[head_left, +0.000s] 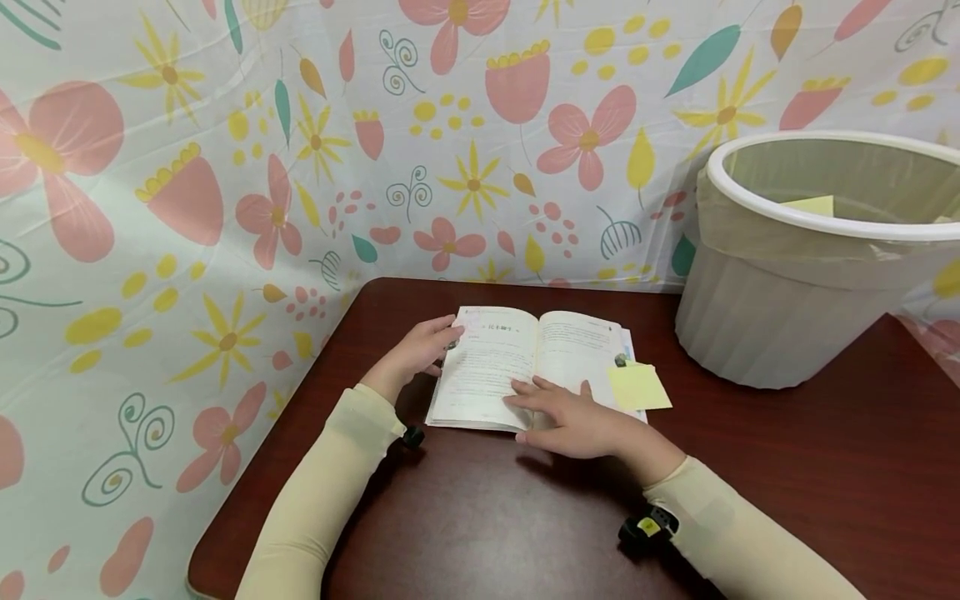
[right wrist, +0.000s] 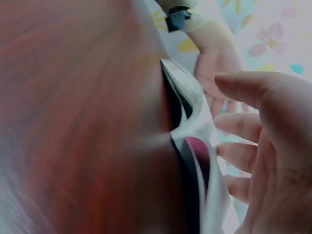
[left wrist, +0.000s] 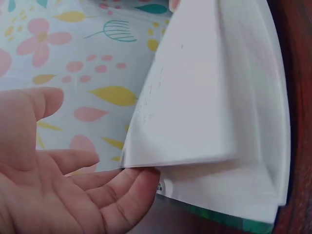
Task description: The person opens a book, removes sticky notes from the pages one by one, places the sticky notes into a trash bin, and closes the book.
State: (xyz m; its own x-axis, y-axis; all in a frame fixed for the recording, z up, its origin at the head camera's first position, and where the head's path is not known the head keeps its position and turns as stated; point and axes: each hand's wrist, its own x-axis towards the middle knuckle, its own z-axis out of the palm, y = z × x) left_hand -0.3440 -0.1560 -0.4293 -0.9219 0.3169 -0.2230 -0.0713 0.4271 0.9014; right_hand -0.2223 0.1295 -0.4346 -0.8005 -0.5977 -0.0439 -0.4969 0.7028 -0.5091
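Note:
An open book (head_left: 491,379) with printed pages lies on the dark red-brown table. My left hand (head_left: 420,350) is at the book's left edge. In the left wrist view, that hand's (left wrist: 63,190) fingertips touch the lower edge of the pages (left wrist: 190,107), while the thumb stands apart from them. Over the lower middle of the book, my right hand (head_left: 573,421) spreads its fingers near the fold. The right wrist view has this hand (right wrist: 273,141) beside the book's near edge, fingers loosely extended. A yellow sticky note (head_left: 640,387) juts out past the book's right edge.
A grey waste bin (head_left: 757,308) with a white rim and a clear liner stands on the table at the right, with yellow paper (head_left: 813,205) inside. Flower-patterned cloth (head_left: 300,167) hangs behind and left of the table (head_left: 450,508).

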